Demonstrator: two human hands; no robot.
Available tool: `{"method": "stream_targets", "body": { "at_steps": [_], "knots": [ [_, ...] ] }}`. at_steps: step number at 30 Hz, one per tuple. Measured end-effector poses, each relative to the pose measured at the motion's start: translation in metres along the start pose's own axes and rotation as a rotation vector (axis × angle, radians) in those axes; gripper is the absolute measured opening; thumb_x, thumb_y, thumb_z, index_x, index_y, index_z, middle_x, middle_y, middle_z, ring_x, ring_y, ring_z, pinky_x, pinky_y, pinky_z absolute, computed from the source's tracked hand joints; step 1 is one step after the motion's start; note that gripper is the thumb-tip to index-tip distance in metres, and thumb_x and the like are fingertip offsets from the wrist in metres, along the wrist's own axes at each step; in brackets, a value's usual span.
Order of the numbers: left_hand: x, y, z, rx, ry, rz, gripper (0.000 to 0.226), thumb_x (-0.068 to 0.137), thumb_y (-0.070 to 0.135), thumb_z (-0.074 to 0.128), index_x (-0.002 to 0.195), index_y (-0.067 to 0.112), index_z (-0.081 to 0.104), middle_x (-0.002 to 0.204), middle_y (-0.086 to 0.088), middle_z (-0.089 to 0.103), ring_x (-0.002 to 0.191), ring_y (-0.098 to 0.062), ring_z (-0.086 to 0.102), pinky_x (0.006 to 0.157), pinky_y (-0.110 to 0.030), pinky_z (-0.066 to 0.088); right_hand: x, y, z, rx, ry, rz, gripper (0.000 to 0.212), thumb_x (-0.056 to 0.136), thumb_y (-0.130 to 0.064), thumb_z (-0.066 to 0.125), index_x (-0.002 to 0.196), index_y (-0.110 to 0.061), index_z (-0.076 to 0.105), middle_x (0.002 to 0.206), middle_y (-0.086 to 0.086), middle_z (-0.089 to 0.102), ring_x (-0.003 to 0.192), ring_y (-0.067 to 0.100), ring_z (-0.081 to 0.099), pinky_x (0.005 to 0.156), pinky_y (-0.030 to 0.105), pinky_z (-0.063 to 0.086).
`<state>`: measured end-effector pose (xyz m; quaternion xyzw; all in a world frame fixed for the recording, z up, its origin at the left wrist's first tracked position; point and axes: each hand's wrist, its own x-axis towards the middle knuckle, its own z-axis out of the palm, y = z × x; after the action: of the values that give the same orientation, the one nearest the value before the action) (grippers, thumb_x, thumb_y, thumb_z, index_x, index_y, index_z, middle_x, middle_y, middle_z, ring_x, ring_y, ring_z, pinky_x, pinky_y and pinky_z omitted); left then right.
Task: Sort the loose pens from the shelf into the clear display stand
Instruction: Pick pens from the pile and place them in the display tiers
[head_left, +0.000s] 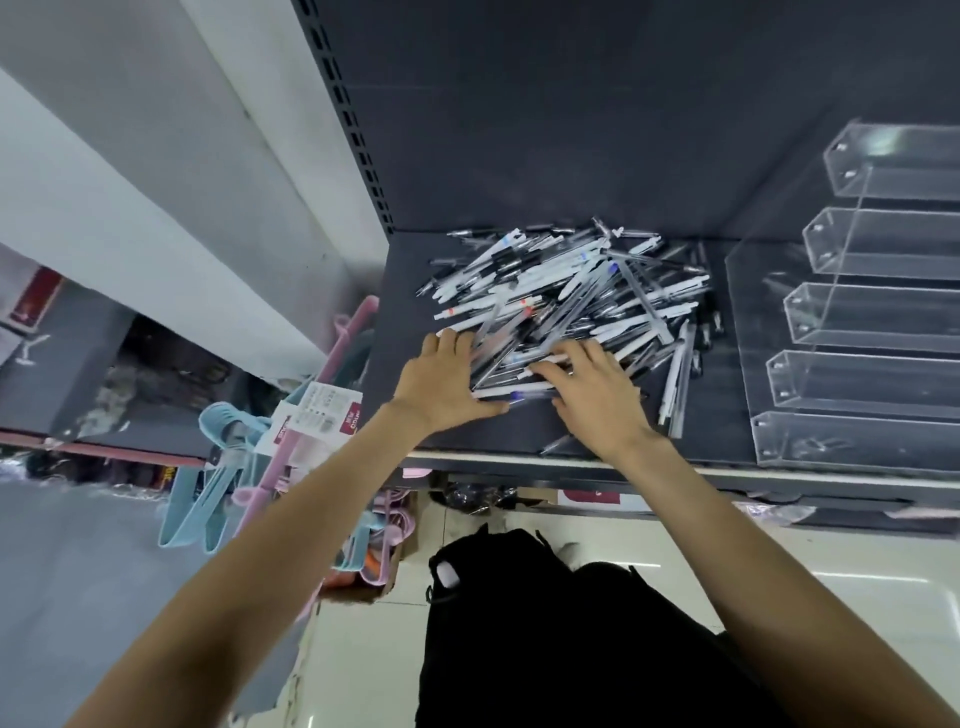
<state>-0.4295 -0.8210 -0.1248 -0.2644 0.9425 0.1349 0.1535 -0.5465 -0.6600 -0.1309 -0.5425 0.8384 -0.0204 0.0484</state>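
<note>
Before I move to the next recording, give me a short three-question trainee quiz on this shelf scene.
1. True or false: the tiered clear acrylic display stand already holds pens.
2. Which side of the stand is the loose pile of white and clear pens on: A) its left, B) its right, C) inside it?
3. What are the left hand and right hand doing?

Key
1. False; the visible compartments look empty.
2. A; the pile lies on the dark grey shelf left of the stand.
3. Both rest on the pile's near edge, fingers spread over the pens; no pen is lifted.
</note>
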Motion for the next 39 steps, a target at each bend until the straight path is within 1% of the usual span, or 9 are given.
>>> {"method": "stream_targets", "body": {
  "at_steps": [2, 7, 15, 21, 27, 30, 33, 35, 39],
  "knots": [
    [0.004, 0.006, 0.002, -0.004, 0.041, -0.011, 0.087, 0.078, 0.07, 0.054, 0.136, 0.009, 0.033, 0.134, -0.009, 0.041, 0.127, -0.028, 0.038, 0.092, -0.042, 0.045, 0.001, -0.003, 0.003, -0.01, 0.024, 0.011, 0.052, 0.06, 0.0, 0.079, 0.108, -0.016, 0.067, 0.113, 0.012, 0.059, 0.1, 0.034, 0.056, 0.081, 0.042, 0.051],
    [0.019, 0.005, -0.001, -0.028, 0.073, 0.06, 0.054, 0.091, 0.043, 0.056, 0.128, 0.007, 0.039, 0.129, -0.012, 0.051, 0.121, -0.029, 0.045, 0.088, -0.04, 0.045, -0.001, -0.009, 0.004, -0.039, 0.057, 0.078, 0.053, 0.058, -0.003, 0.082, 0.107, -0.018, 0.067, 0.107, 0.011, 0.06, 0.095, 0.031, 0.057, 0.075, 0.039, 0.052],
    [0.022, -0.004, -0.004, -0.111, -0.01, 0.172, 0.043, 0.092, 0.033, 0.06, 0.116, 0.002, 0.043, 0.112, -0.018, 0.059, 0.103, -0.034, 0.056, 0.081, -0.038, 0.045, -0.009, -0.02, -0.001, 0.004, -0.034, 0.141, 0.058, 0.047, -0.004, 0.086, 0.1, -0.019, 0.067, 0.092, 0.006, 0.056, 0.066, 0.019, 0.062, 0.034, 0.022, 0.042],
    [0.023, -0.008, -0.01, -0.132, -0.016, 0.147, 0.033, 0.099, 0.028, 0.049, 0.115, 0.0, 0.043, 0.104, -0.021, 0.062, 0.095, -0.038, 0.059, 0.068, -0.033, 0.036, -0.01, -0.021, 0.004, 0.0, -0.032, 0.166, 0.062, 0.048, -0.006, 0.087, 0.104, -0.021, 0.066, 0.097, 0.004, 0.056, 0.062, 0.016, 0.062, 0.034, 0.024, 0.044],
    [0.028, -0.023, -0.013, -0.203, 0.037, 0.109, 0.023, 0.098, 0.029, 0.046, 0.107, 0.008, 0.048, 0.097, -0.008, 0.069, 0.088, -0.034, 0.064, 0.076, -0.043, 0.05, -0.013, -0.021, 0.006, 0.022, 0.031, 0.169, 0.06, 0.051, -0.003, 0.086, 0.106, -0.019, 0.066, 0.099, 0.005, 0.057, 0.067, 0.018, 0.063, 0.038, 0.025, 0.046],
    [0.024, -0.03, -0.02, -0.396, 0.034, 0.069, 0.016, 0.098, 0.025, 0.048, 0.105, 0.012, 0.053, 0.087, 0.007, 0.07, 0.074, -0.016, 0.069, 0.075, -0.034, 0.051, -0.016, -0.022, 0.007, 0.053, 0.041, 0.173, 0.06, 0.056, 0.0, 0.081, 0.11, -0.018, 0.064, 0.103, 0.006, 0.055, 0.074, 0.021, 0.063, 0.039, 0.026, 0.046],
    [0.012, -0.027, -0.029, -0.798, 0.007, -0.005, 0.01, 0.098, 0.02, 0.05, 0.107, 0.017, 0.053, 0.081, 0.01, 0.068, 0.057, -0.001, 0.064, 0.053, -0.019, 0.046, -0.019, -0.023, 0.006, 0.091, 0.062, 0.167, 0.056, 0.064, -0.003, 0.077, 0.115, -0.018, 0.06, 0.107, 0.009, 0.053, 0.079, 0.024, 0.062, 0.039, 0.027, 0.045],
    [0.005, -0.024, -0.032, -1.007, 0.001, -0.062, 0.014, 0.098, 0.018, 0.051, 0.111, 0.014, 0.054, 0.085, 0.004, 0.068, 0.055, 0.0, 0.062, 0.047, -0.014, 0.041, -0.022, -0.023, 0.003, 0.116, 0.116, 0.16, 0.052, 0.069, -0.006, 0.074, 0.118, -0.017, 0.06, 0.105, 0.01, 0.053, 0.077, 0.024, 0.062, 0.038, 0.027, 0.044],
    [-0.008, -0.02, -0.036, -1.211, 0.008, -0.121, 0.019, 0.099, 0.015, 0.049, 0.116, 0.009, 0.054, 0.088, -0.001, 0.068, 0.056, -0.001, 0.061, 0.045, -0.013, 0.039, -0.023, -0.019, -0.005, 0.224, 0.168, 0.192, 0.041, 0.084, -0.012, 0.062, 0.124, -0.019, 0.056, 0.111, 0.009, 0.051, 0.076, 0.022, 0.06, 0.048, 0.03, 0.049]
  ]
}}
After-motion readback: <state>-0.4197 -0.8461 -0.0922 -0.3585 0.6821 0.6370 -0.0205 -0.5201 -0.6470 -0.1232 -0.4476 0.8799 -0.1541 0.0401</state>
